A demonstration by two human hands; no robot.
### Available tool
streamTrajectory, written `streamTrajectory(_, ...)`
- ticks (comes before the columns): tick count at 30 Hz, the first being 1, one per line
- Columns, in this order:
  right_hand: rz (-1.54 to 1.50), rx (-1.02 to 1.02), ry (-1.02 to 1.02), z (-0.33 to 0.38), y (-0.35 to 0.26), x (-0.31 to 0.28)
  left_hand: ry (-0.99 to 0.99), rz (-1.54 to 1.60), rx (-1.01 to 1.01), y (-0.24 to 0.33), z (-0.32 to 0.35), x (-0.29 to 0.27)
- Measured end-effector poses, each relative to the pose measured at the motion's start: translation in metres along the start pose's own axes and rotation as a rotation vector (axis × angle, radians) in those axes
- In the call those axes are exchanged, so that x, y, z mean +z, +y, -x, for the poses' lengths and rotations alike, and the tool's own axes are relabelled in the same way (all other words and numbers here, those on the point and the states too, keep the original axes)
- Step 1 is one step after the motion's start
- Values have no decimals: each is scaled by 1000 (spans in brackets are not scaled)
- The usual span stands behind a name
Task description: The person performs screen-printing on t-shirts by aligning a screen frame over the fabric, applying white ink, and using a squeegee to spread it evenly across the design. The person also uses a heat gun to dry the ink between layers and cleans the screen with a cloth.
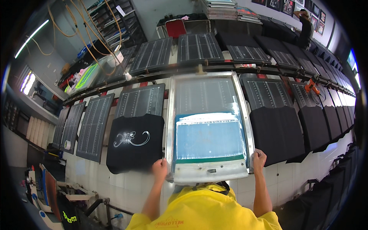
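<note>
Fingers of the left hand (160,167) curled around the near left corner of the screen-printing frame (209,174), clenched on its metal edge; fingers of the right hand (258,158) likewise closed over the near right corner, knuckles up. Gripped at both ends of the near rail — so neither hand sat nearer than the other, each touching the frame directly. Lay flat on the print station straight ahead of the body, long axis running away from the person toward the far rail (199,71), short axis spanning hand to hand. Carried a blue mesh panel (209,140) in its nearer half, with a pale whitish band across the top of that blue area and a grey, more see-through stretch beyond it.

Just left of the frame, beside the left hand, rested a black garment (135,142) bearing a white swirling print (132,138) — close to the frame's left rail, possibly tucked a little under it, though hard to tell. Just right of the frame hung a plain black garment (278,132), unprinted, near the right hand but apart from it. Farther along both sides stood rows of dark ruled platens (94,126), some bare, some draped in black cloth.
</note>
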State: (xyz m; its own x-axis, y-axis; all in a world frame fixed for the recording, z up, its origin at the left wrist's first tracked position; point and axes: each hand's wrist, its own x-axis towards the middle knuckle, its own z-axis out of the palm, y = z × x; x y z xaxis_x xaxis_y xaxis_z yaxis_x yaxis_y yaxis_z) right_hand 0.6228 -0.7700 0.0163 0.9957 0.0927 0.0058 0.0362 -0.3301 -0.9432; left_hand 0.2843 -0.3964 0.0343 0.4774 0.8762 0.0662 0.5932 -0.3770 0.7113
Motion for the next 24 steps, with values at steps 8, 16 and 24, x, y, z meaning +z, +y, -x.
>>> streamTrajectory(8, 76, -66, -11, -4, 11, 1, 13, -87, -28, 7, 0, 2)
streamTrajectory(16, 96, -81, -42, -4, 5, -3, 25, -113, -44, 19, 2, -3)
streamTrajectory(24, 208, -205, 57, -4, 0, 1, -3, -174, -30, 20, 0, -9)
